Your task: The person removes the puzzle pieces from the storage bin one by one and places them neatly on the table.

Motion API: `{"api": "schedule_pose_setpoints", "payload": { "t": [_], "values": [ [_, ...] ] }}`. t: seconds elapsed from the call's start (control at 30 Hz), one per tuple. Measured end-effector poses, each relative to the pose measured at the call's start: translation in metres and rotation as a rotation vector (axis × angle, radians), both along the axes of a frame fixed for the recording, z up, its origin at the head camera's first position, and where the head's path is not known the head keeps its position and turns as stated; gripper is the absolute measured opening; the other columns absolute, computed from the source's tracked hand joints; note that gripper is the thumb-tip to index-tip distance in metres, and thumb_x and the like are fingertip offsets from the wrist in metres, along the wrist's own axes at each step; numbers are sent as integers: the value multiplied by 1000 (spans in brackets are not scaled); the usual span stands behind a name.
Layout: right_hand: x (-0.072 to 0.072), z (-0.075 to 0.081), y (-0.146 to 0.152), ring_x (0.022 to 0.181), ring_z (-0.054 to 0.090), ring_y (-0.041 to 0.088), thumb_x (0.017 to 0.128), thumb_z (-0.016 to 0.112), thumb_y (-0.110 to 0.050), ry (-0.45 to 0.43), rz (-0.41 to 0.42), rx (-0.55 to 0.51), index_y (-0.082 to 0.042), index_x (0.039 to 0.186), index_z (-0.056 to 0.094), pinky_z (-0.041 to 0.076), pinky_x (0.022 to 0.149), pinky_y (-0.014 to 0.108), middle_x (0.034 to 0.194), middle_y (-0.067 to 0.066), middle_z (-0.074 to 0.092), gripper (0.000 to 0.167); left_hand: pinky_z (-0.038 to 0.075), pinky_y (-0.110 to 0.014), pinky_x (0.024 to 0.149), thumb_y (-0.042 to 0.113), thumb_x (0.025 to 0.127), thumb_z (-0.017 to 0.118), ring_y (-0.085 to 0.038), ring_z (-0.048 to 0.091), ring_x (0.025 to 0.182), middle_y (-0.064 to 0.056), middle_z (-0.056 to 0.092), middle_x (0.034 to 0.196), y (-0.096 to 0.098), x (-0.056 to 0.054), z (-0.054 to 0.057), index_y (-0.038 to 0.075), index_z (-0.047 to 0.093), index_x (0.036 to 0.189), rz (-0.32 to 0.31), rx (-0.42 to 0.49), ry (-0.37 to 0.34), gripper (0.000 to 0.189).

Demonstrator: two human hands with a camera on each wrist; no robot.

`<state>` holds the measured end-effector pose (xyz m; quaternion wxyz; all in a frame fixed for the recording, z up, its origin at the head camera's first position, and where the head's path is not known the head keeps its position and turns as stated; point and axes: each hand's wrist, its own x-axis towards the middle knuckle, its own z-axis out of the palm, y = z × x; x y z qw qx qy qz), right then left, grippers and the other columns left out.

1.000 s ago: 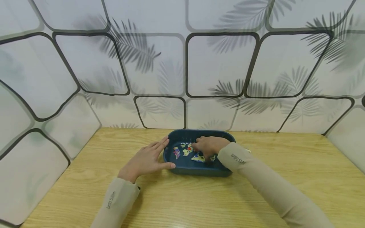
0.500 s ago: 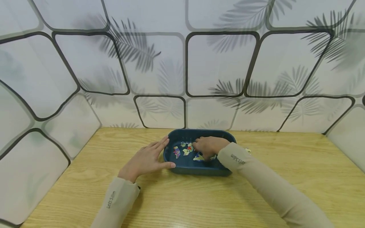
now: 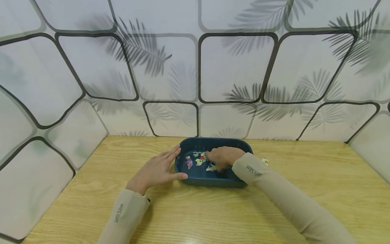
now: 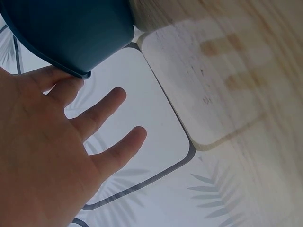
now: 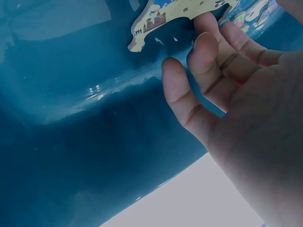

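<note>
A dark blue plastic basin [image 3: 207, 182] stands on the wooden table, with several flat, colourful cut-out pieces on its bottom. My left hand [image 3: 158, 169] is at the basin's left end, fingers extended and touching the rim, thumb at the near corner. In the left wrist view, two fingers [image 4: 118, 146] stick out past the basin. My right hand [image 3: 223, 157] reaches down into the basin, fingers bent loosely. Its fingertips meet the edge of a curved yellow-and-blue printed piece [image 5: 163, 18]; the thumb appears apart from it. The right hand hides part of the basin's bottom.
A purple-and-red piece [image 3: 189, 162] and a yellowish piece [image 3: 199, 162] lie at the left in the basin. Another small piece [image 3: 265, 161] is on the table [image 3: 304, 176] right of it. A patterned wall [image 3: 170, 118] rises behind.
The yellow-and-blue piece under my right hand has shifted and shows less now. The right fingers have moved slightly; the left hand has stayed at the rim.
</note>
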<state>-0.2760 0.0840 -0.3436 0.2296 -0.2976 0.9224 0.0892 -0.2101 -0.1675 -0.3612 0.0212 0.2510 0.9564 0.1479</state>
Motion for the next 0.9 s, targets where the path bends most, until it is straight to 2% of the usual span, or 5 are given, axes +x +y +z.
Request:
{"api": "schedule_pose_setpoints", "payload": {
  "t": [0.1,0.23,0.33,0.63,0.9],
  "values": [
    [-1,2,2,114,59,26,95,69,-8,-23,-5,-41,-4,148,43,46,85,41,135,14,57,59,33,-66,109,63,92,63,-45,35,143,-11,25,166,0,0,0,6,27,161,-2,5,-6,96],
    [-7,9,9,81,56,20,90,73,-5,-78,-13,-176,-8,125,53,46,70,36,101,7,61,41,33,-66,109,62,92,64,-46,35,143,-11,24,166,1,0,0,6,27,161,-6,10,-9,96],
    [-11,18,16,72,52,17,89,73,-5,-101,-5,-275,-5,124,52,46,66,33,88,4,57,41,34,-65,109,62,92,64,-46,36,143,-11,24,166,1,0,0,5,27,161,-9,13,-4,96],
    [-11,39,27,69,51,16,84,71,1,-101,21,-432,4,129,50,47,68,31,81,4,55,49,34,-63,110,61,92,65,-46,37,142,-12,26,165,-1,0,0,4,28,160,-13,24,3,96],
    [-9,51,30,69,50,17,85,69,2,-81,47,-405,4,129,50,45,68,31,82,5,55,48,34,-64,110,61,92,64,-46,37,142,-12,25,166,-1,0,0,4,27,161,-16,27,-1,97]
  ]
}}
